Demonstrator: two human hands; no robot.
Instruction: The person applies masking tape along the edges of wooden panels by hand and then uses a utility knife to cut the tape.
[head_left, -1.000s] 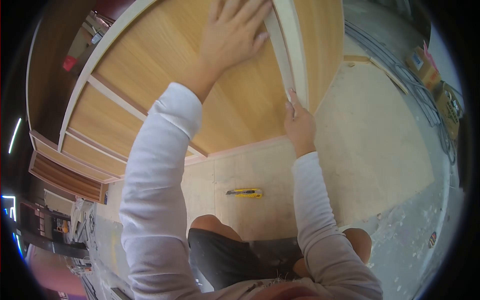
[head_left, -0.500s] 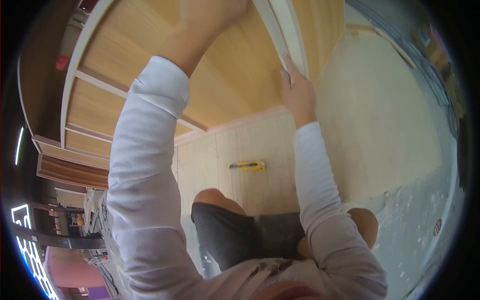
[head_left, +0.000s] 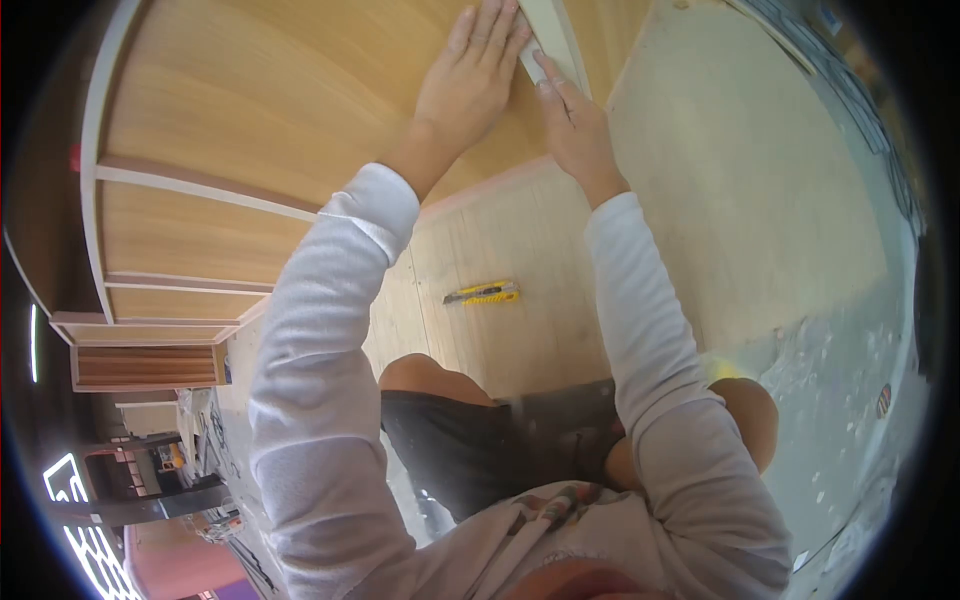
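My left hand [head_left: 472,85] lies flat with its fingers stretched out, pressed along a white strip [head_left: 528,62] on the edge of the wooden panel [head_left: 290,90]. Close beside it, my right hand [head_left: 580,128] pinches the lower end of that strip between thumb and fingers. The strip runs next to a white upright [head_left: 555,35] of the panel's frame; its upper part is hidden behind my left fingers. A yellow utility knife [head_left: 484,292] rests on the wooden floor board [head_left: 530,345] below my hands, touched by neither.
Pale cross rails [head_left: 210,190] divide the panel on the left. To the right, a large board [head_left: 740,190] meets grey, paint-spotted floor [head_left: 810,390]. Grey cables or strips [head_left: 845,110] lie at the upper right. A slatted wooden box [head_left: 150,366] stands far left.
My left hand has come down from the top edge to lie beside my right hand. The right hand has moved slightly up in view, still at the strip's end. My view has shifted.
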